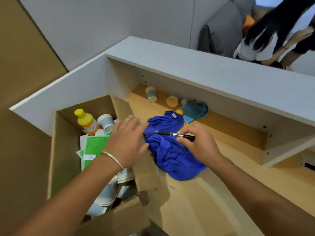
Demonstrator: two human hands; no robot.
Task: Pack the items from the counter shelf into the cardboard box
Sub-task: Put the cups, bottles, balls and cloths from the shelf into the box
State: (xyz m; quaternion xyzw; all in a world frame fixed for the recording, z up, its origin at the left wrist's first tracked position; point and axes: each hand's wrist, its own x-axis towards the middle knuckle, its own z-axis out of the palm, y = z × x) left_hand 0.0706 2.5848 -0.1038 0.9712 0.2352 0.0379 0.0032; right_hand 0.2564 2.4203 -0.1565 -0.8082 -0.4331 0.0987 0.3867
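Surface (pixel 196 193): light wood, set under a grey overhanging shelf (pixel 204 77).
Cardboard box (pixel 63 150): open, placed at the left end of the surface; a yellow-capped bottle (pixel 86 121), paper cups (pixel 106 120) and green cloths (pixel 95 147) are held inside.
Blue cloth (pixel 170 157): crumpled, laid on the surface just right of the box.
Light blue cloth (pixel 196 111): folded loosely at the back of the surface, beside a small orange object (pixel 179 111).
Two paper cups, (pixel 151 94) and (pixel 172 99): tipped over at the back, near the wall.
Left hand (pixel 126 145): spread flat and empty over the box's right edge, fingers reaching toward the blue cloth; a thin bracelet (pixel 113 159) is worn at the wrist.
Right hand (pixel 199 143): held over the blue cloth, fingers pinched on a pen.
Pen (pixel 173 134): black, held level above the blue cloth, tip pointed left.
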